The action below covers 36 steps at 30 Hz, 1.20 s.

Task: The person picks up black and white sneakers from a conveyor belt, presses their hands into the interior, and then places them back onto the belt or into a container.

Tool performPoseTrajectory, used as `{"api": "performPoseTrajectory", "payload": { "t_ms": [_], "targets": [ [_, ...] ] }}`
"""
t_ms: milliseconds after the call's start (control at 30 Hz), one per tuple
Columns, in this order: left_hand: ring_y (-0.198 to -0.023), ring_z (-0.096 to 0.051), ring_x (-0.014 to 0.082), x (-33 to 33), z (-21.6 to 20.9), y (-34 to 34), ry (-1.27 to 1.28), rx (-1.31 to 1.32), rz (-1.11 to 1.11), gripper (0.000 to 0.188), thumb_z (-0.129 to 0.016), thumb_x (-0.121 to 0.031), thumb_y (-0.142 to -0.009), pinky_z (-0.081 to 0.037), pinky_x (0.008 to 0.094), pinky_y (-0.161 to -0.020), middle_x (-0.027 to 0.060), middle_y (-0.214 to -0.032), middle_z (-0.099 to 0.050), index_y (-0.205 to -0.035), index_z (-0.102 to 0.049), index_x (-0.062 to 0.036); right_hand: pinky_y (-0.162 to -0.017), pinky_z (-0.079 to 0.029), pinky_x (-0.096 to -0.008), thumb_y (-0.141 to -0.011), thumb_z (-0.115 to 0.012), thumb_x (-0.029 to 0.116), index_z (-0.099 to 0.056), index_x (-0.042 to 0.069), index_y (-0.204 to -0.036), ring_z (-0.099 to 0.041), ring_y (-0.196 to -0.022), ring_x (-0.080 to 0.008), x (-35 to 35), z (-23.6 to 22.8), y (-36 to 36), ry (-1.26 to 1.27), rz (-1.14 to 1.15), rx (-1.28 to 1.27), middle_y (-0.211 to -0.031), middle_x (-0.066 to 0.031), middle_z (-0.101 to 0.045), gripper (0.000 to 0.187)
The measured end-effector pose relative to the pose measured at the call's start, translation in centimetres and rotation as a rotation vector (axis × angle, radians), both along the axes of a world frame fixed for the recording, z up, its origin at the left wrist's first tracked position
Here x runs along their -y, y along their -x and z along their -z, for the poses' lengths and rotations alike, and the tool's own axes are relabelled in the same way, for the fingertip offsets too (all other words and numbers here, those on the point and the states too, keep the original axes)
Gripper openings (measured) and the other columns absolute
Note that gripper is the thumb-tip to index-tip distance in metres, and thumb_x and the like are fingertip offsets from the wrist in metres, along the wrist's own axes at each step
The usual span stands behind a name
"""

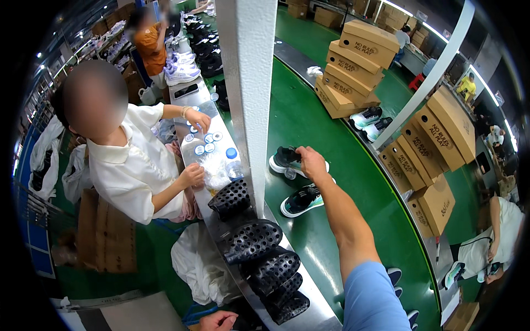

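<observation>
On the green conveyor belt (309,248), my right hand (313,164) is closed on the collar of a black sneaker (284,159) with a white sole. A second black sneaker (303,199), with a white and mint-green sole, stands just nearer, beneath my forearm. My left hand (218,321) shows only in part at the lower edge, fingers curled in; whatever it may hold is hidden. Close to it, black perforated shoe-shaped forms (254,241) lie in a row along the metal ledge (298,287).
A white pillar (248,99) rises between belt and workbench. At left, a co-worker in a white shirt (130,165) handles small items beside round labels (210,148) and a blue-capped bottle (232,154). Stacked shoe boxes (353,71) and another sneaker pair (371,121) line the belt's far side.
</observation>
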State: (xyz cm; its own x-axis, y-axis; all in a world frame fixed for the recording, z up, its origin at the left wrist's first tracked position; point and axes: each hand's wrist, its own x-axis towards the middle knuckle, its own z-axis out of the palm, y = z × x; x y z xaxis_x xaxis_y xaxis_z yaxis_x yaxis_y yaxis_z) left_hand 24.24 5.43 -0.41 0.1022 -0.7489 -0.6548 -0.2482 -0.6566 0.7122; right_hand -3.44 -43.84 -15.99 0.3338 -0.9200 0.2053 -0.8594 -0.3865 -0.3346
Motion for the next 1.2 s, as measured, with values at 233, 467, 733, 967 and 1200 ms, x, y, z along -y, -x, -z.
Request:
{"api": "performPoseTrajectory", "payload": {
  "t_ms": [233,467,733,967,1200],
  "targets": [
    [-0.087,-0.068,0.0173,-1.0,2.0,-0.9,0.151,0.028,0.059,0.025,-0.062,-0.019,-0.103,-0.054,0.0322,-0.079,0.0100,-0.097,-0.074,-0.116,-0.072,-0.0003,-0.107,-0.049,-0.0488,-0.087,-0.063,0.010,-0.078,0.022,-0.120,-0.047,-0.141,-0.0378,-2.9,1.0,1.0,0.035,-0.214,-0.232,-0.155,-0.0176,-0.047,0.038],
    [-0.089,-0.069,0.0207,-1.9,1.7,-1.8,0.186,0.024,0.065,0.025,-0.063,-0.020,-0.102,-0.055,0.0344,-0.080,0.0135,-0.102,-0.075,-0.115,-0.072,-0.0001,-0.107,-0.049,-0.0469,-0.090,-0.066,0.011,-0.069,0.009,-0.130,-0.053,-0.135,-0.0401,-3.2,0.6,1.4,-0.025,-0.238,-0.121,-0.149,-0.0195,-0.054,0.040],
    [-0.084,-0.071,0.0223,0.6,-1.3,0.1,0.156,-0.199,0.469,0.026,-0.071,-0.022,-0.097,-0.056,0.0359,-0.076,0.0156,-0.097,-0.075,-0.111,-0.074,-0.0003,-0.075,-0.054,-0.0310,-0.100,-0.066,0.016,-0.070,-0.004,-0.109,-0.069,-0.085,-0.0189,-20.8,-12.1,4.3,-0.212,0.253,0.969,-0.093,-0.0109,-0.073,0.022],
    [-0.092,-0.071,0.0339,1.5,-1.1,5.6,0.384,-0.399,0.956,0.032,-0.062,-0.030,-0.101,-0.056,0.0432,-0.082,0.0179,-0.101,-0.073,-0.119,-0.068,-0.0050,-0.069,-0.056,-0.0308,-0.100,-0.065,0.010,-0.066,-0.002,-0.096,-0.066,-0.073,-0.0170,-48.7,-15.8,6.2,-0.474,0.670,1.297,-0.088,-0.0128,-0.071,0.012],
    [-0.091,-0.070,0.0383,1.1,-2.6,10.0,0.438,-0.504,1.237,0.027,-0.064,-0.026,-0.099,-0.055,0.0469,-0.080,0.0189,-0.100,-0.073,-0.114,-0.069,-0.0044,-0.071,-0.060,-0.0332,-0.101,-0.066,0.011,-0.068,-0.003,-0.101,-0.073,-0.081,-0.0227,-66.7,-14.1,3.5,-0.508,1.103,1.439,-0.095,-0.0141,-0.074,0.014]
  ]
}}
